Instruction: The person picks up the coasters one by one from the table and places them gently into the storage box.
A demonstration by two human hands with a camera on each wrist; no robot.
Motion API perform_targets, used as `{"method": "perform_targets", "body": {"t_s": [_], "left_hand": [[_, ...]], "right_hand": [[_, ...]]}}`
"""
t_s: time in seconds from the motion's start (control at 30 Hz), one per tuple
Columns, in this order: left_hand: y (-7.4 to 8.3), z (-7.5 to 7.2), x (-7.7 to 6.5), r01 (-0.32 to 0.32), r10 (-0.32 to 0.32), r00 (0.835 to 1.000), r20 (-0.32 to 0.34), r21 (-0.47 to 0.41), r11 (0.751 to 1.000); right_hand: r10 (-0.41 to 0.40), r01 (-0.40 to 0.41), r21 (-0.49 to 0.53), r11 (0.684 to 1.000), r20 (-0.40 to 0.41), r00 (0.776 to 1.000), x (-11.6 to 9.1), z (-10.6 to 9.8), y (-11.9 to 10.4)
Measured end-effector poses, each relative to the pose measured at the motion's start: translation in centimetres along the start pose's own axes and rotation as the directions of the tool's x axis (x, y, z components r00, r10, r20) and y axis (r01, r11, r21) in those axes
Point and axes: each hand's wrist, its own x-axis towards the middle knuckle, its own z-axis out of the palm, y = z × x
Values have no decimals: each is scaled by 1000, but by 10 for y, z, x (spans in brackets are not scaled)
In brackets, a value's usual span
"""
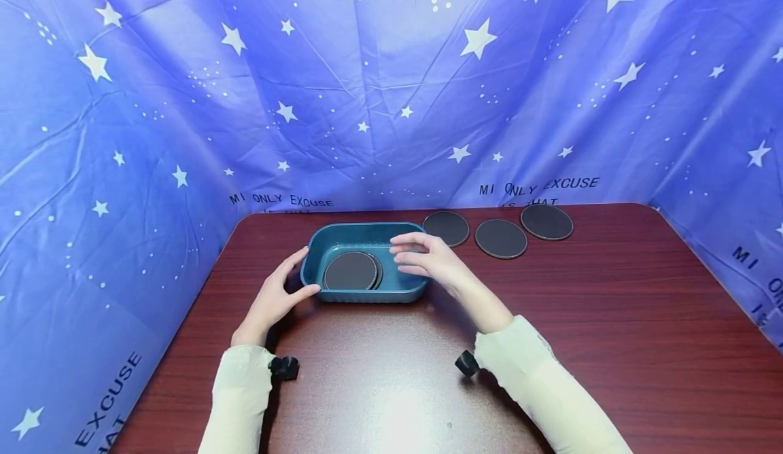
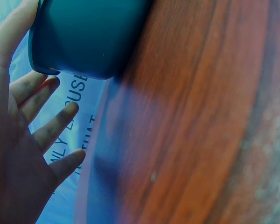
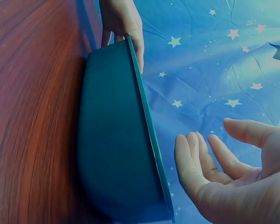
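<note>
A teal rounded rectangular basin stands on the table, with at least two black round coasters overlapping inside at its left. My left hand holds the basin's left end, thumb at the front rim and fingers at the far side. The left wrist view shows several of this hand's fingers spread apart beside the basin wall. Over the basin's right end hovers my right hand, fingers loosely bent and nothing in them. In the right wrist view, that hand is apart from the rim.
Three more black coasters lie on the table behind and right of the basin: a left one partly behind its corner, a middle one and a right one by the back edge. A star-printed blue curtain surrounds the brown table.
</note>
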Motion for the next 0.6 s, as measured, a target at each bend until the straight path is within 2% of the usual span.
{"method": "perform_targets", "body": {"t_s": [0.6], "left_hand": [[-1, 1, 1, -2, 2, 1000, -2, 19, 1000]], "right_hand": [[5, -4, 25, 1000, -67, 998, -27, -60, 14]]}}
